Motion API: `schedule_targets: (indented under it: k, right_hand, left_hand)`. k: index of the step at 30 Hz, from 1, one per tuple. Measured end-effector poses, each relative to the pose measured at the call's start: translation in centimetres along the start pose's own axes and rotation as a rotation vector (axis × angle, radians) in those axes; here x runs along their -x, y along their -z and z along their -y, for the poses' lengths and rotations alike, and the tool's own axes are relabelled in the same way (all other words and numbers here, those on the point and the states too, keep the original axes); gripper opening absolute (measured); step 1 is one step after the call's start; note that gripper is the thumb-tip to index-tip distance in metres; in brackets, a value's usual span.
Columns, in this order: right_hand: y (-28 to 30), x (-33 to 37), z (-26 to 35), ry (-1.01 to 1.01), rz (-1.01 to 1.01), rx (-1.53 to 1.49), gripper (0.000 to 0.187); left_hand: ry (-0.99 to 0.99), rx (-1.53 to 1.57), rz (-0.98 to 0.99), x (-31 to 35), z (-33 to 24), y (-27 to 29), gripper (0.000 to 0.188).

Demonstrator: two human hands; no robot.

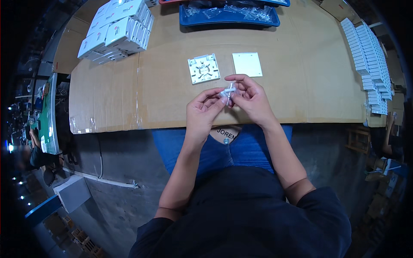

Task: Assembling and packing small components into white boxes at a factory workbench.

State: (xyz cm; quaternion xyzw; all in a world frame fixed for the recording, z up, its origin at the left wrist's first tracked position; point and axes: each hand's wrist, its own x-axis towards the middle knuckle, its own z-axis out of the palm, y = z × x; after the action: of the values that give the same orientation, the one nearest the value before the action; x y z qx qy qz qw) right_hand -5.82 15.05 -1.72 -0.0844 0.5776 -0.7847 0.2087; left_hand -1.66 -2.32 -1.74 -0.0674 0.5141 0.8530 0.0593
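Note:
Between my two hands, just above the table's near edge, is a small clear plastic bag [229, 91] with white pieces inside. My left hand [205, 107] pinches its left side, and my right hand [249, 98] grips it from the right. What exactly the bag contains is too small to make out. Just beyond my left hand lies a white square plastic base [204, 69], its moulded inside facing up. To its right, beyond my right hand, a flat white square cover [247, 64] rests on the table.
Cardboard covers the table [167, 99]. White boxes [118, 32] are piled at the far left. A blue tray [230, 19] of clear plastic bags stands at the back. Tall stacks of white pieces [368, 60] line the right side. Another person [38, 148] is at the far left.

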Motion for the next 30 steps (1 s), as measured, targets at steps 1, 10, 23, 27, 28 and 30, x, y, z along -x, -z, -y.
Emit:
schedule_targets:
  k: [1,10,23,27,28,30]
  right_hand:
    - [0.0,-0.1,-0.2,0.016,-0.008,0.019,0.041]
    - [0.2,-0.4,-0.6,0.025,-0.055,0.011,0.036]
    - [-0.3,0.0,0.0,-0.020,-0.052,-0.087,0.043]
    - [-0.1,-0.2,0.1,-0.065,-0.062,-0.093,0.039]
    - [-0.2,0.0,-0.2,-0.114,-0.073,-0.091,0.037]
    - [-0.1,-0.2,-0.4,-0.099,-0.068,-0.103,0.035]
  left_hand:
    - [-0.001,0.001,0.001,0.0,0.1,0.1,0.024]
    - [0.057,-0.055,-0.093,-0.2,0.5,1.0,0.029]
    - [0.041,-0.081,-0.053,-0.2,0.4,1.0,0.028]
    - [0.022,-0.047,-0.021,-0.1,0.5,0.7,0.031]
    - [0.023,-0.047,-0.022,0.0,0.6,0.8,0.031]
    - [-0.006,-0.068,-0.078,-0.1,0.9,1.1,0.028]
